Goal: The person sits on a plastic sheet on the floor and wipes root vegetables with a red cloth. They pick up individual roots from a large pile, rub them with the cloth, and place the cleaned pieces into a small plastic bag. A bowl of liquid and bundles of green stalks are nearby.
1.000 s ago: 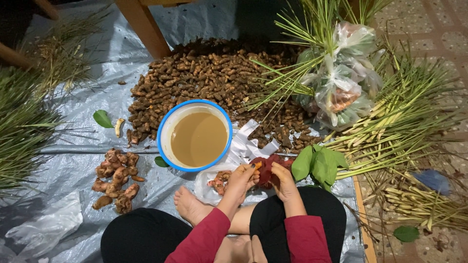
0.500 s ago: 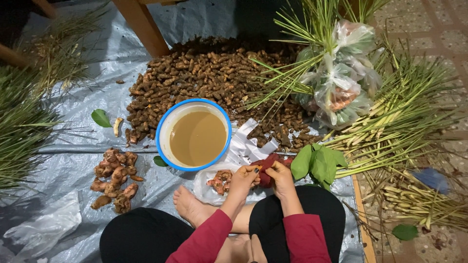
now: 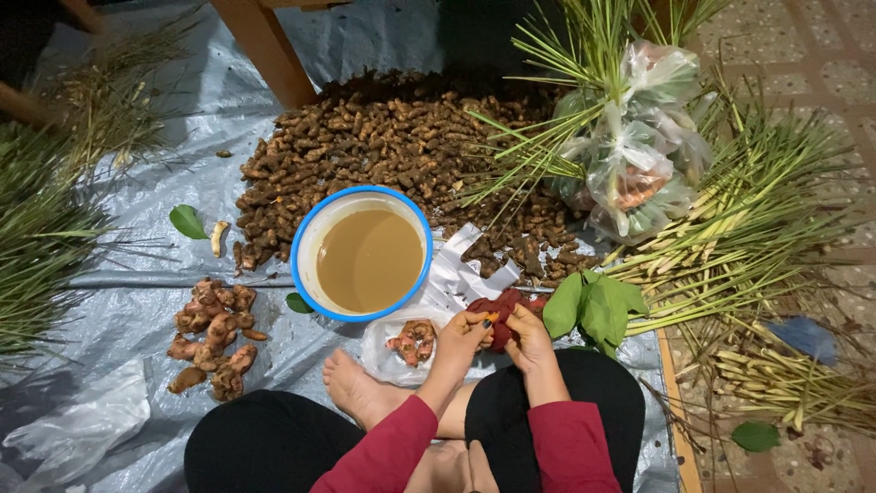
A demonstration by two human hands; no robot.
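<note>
Both hands meet just near of the basin, over the person's lap: the left hand and the right hand each have a narrow grip pinched on one dark red root piece, which sits between the fingertips, with a small orange bit showing at the left fingers. Just left of the hands lies one clear plastic bag, open and flat on the tarp, holding a small cluster of pinkish cut root pieces; their count cannot be told. Farther out, one round basin with a blue rim is filled with murky brown water. Touching its right side is a crumpled heap of white wrappers. To the right of the hands lies a bunch of broad green leaves. Far and right, a tied clear bag holds greens and something orange-brown, resting among lemongrass stalks. Beyond the basin spreads one big heap of brown rhizomes, too many to count. On the left, a small pile of ginger-like roots lies on the grey tarp, with one single leaf farther off.
</note>
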